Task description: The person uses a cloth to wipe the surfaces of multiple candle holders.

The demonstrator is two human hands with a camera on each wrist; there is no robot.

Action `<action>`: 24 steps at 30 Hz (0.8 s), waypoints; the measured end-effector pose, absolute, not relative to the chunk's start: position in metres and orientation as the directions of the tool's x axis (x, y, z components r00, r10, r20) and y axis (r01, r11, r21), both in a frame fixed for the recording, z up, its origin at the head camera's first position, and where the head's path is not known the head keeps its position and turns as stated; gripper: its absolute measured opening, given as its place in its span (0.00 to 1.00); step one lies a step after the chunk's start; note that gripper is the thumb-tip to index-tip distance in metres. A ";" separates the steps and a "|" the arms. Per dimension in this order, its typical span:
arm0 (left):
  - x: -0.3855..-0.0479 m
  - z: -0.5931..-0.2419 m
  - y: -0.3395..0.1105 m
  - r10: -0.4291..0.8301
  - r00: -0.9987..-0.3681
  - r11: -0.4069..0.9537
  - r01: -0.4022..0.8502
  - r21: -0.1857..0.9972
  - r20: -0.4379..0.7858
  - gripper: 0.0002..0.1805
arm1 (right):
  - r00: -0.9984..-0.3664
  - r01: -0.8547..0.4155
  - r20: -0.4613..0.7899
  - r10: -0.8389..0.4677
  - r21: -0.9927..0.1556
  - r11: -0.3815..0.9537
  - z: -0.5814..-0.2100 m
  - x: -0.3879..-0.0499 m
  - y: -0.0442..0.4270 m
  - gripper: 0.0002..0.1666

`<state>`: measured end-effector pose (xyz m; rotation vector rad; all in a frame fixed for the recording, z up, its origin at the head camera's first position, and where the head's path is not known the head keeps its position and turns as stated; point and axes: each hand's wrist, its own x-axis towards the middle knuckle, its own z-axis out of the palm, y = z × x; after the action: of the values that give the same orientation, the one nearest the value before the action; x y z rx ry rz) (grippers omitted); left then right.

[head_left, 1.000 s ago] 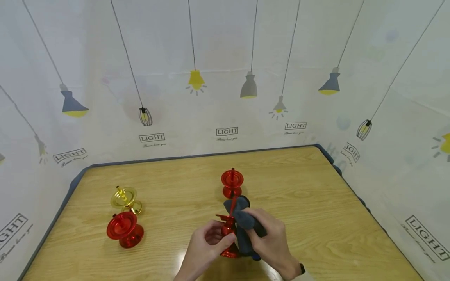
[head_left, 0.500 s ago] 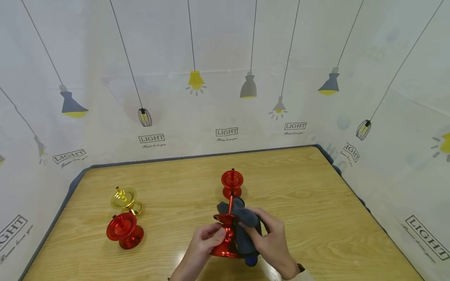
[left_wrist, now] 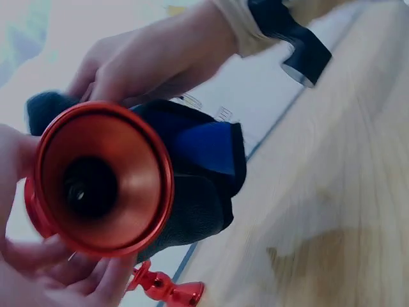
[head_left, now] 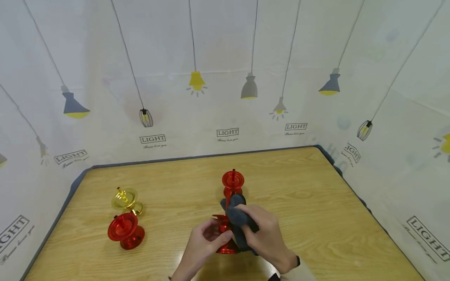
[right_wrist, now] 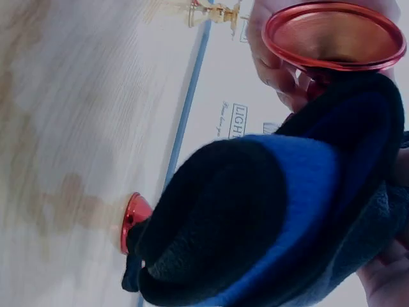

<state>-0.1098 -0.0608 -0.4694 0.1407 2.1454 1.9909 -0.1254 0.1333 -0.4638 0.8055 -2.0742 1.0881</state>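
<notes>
The left hand (head_left: pixel 204 244) grips a shiny red candle holder (head_left: pixel 228 248) around its stem, above the table. In the left wrist view the hollow underside of this holder (left_wrist: pixel 137 192) faces the camera, with fingers round its far side. The right hand (head_left: pixel 265 234) pinches a dark blue-grey cloth (head_left: pixel 239 218) against the holder's right side and its upper spike. The bunched cloth (right_wrist: pixel 307 192), with a brighter blue part, fills much of the right wrist view and touches the holder's base (right_wrist: pixel 335 38).
Another red holder (head_left: pixel 233 180) stands just beyond the hands. On the left of the wooden table (head_left: pixel 175 195) are a gold holder (head_left: pixel 124 200) and a red one (head_left: pixel 123 227) close together. A lamp-patterned sheet (head_left: pixel 175 97) surrounds the table's back and sides.
The held holder has tilted and shifted slightly left, its base swinging out and back. The right hand with the cloth has moved a little left around the spike. The standing holders have stayed put.
</notes>
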 end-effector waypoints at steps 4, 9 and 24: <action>-0.111 -0.471 -0.059 0.134 -0.989 0.116 -0.049 0.992 -0.065 0.21 | -0.563 -0.780 0.788 -0.249 -0.407 0.475 -0.462 -0.128 0.128 0.27; -0.111 -0.471 -0.062 0.151 -0.982 0.036 -0.107 0.994 -0.111 0.20 | -0.586 -0.774 0.778 -0.228 -0.453 0.443 -0.461 -0.127 0.126 0.27; -0.109 -0.477 -0.062 0.551 -0.832 -0.350 -0.294 0.889 -0.058 0.17 | -0.707 -0.698 0.702 -0.090 -0.671 0.250 -0.469 -0.121 0.137 0.23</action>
<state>-0.1093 -0.0623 -0.4772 0.3436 1.3735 2.1988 -0.1214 0.1367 -0.4689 0.7143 -1.9912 1.4822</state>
